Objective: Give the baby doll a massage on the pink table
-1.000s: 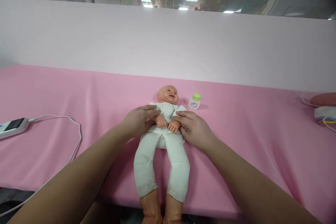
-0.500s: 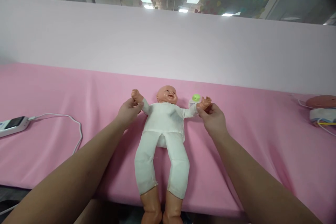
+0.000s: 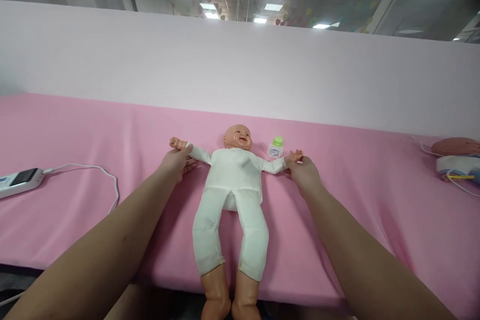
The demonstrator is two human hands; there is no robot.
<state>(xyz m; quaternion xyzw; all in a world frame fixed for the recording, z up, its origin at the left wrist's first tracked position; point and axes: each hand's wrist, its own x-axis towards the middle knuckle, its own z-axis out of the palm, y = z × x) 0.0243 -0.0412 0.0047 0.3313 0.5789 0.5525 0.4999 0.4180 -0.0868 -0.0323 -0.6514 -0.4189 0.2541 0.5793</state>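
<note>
A baby doll (image 3: 234, 175) in a white suit lies on its back on the pink cloth, head away from me, bare feet past the near edge. Both its arms are stretched out sideways. My left hand (image 3: 175, 163) is closed round the doll's wrist on the left side. My right hand (image 3: 304, 174) is closed round the doll's other wrist, with the small hand poking out past my fingers. A small white bottle with a green cap (image 3: 275, 147) stands just beyond the doll's arm on the right, close to my right hand.
The pink-covered table (image 3: 93, 130) runs the full width, with a pale partition behind it. A white device (image 3: 18, 180) with a white cable (image 3: 108, 185) lies at the left. At the far right edge sit a reddish rounded object (image 3: 457, 146) and a white item with wires.
The doll's arms went from folded on its chest, to raised, to spread flat sideways. My hands moved outward with them and lowered to the cloth.
</note>
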